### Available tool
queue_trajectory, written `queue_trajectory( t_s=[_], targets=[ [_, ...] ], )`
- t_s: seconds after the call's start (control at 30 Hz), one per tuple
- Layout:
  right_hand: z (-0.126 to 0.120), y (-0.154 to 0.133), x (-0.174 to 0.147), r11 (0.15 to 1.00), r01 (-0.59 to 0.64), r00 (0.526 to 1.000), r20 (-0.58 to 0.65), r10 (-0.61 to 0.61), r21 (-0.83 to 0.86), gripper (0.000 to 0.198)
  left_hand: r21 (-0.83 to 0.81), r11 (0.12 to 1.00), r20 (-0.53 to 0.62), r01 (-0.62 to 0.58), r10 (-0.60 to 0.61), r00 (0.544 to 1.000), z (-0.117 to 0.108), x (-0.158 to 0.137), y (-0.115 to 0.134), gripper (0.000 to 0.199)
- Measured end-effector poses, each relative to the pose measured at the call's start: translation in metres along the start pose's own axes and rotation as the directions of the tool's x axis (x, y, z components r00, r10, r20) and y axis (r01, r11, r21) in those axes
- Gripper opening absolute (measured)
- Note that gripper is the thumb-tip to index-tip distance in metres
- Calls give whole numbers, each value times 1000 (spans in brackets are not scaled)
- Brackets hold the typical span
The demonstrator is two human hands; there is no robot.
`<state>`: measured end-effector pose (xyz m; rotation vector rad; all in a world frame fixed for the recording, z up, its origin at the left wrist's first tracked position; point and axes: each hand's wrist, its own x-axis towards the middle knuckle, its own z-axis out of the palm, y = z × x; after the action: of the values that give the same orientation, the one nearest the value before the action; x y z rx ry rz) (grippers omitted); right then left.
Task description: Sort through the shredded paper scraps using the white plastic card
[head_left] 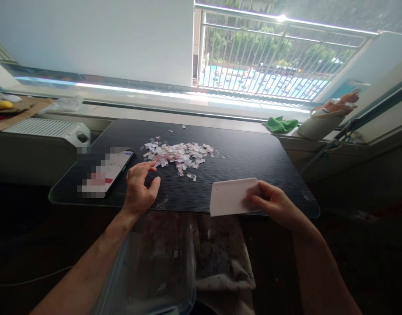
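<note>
A loose heap of small paper scraps [177, 154] lies on the dark table [246, 151], with a few single pieces strewn around it. My left hand [141, 186] hovers at the near left side of the heap, thumb and fingers apart, holding nothing. Between the fingers and thumb of my right hand [276, 203] is a flat white plastic card-like scraper [232, 197] with a small hole near one corner. It is held over the table's front edge, to the right of the scraps. A phone [117, 170] lies left of my left hand, its screen partly blurred out.
Below the front edge stands a clear plastic bin [187, 280], a few scraps inside. A stained cloth or sack [227, 280] is beside it. On the sill are a green cloth [281, 124] and a white container [322, 122]. A white radiator [46, 129] stands left.
</note>
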<state>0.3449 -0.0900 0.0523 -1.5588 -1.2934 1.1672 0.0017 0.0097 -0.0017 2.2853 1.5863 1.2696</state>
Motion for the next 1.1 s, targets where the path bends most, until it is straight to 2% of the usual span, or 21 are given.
queue_trajectory(
  t_s=[0.07,0.13,0.2,0.33,0.5,0.57,0.67,0.8,0.9,1.0,1.1],
  targets=[
    [3,0,5,999,36,995,-89,-33,33,22,6,1000,-1,3,-3,1000,1,-1,0,36],
    [12,0,17,995,90,976,-204,-80,42,24,3,1000,-5,2,-2,1000,2,-1,0,37],
    [24,1,32,991,130,956,-268,-118,28,26,-5,1000,-13,-1,1,1000,2,-2,0,37],
    [44,3,52,989,145,951,-269,-151,-42,26,-4,1000,-21,7,-7,1000,3,-2,0,36],
    [54,4,44,987,150,975,-156,-156,-51,23,7,1000,-31,-15,16,999,4,-3,-3,36],
    [57,2,42,986,161,965,-203,-168,-51,24,39,999,-26,-36,37,999,2,-4,1,36],
    [62,-1,46,979,182,927,-316,-201,-89,25,146,982,54,-120,113,992,0,-5,16,34],
    [66,-1,51,976,180,927,-312,-209,-120,23,174,939,244,-296,250,937,2,0,43,35],
    [66,0,50,976,168,929,-310,-203,-137,22,169,924,347,-343,271,898,11,7,54,35],
    [65,1,47,976,159,933,-302,-197,-146,21,162,917,431,-365,267,862,20,12,54,32],
    [62,2,45,976,154,935,-296,-194,-154,20,170,911,462,-375,263,847,21,10,53,30]
  ],
)
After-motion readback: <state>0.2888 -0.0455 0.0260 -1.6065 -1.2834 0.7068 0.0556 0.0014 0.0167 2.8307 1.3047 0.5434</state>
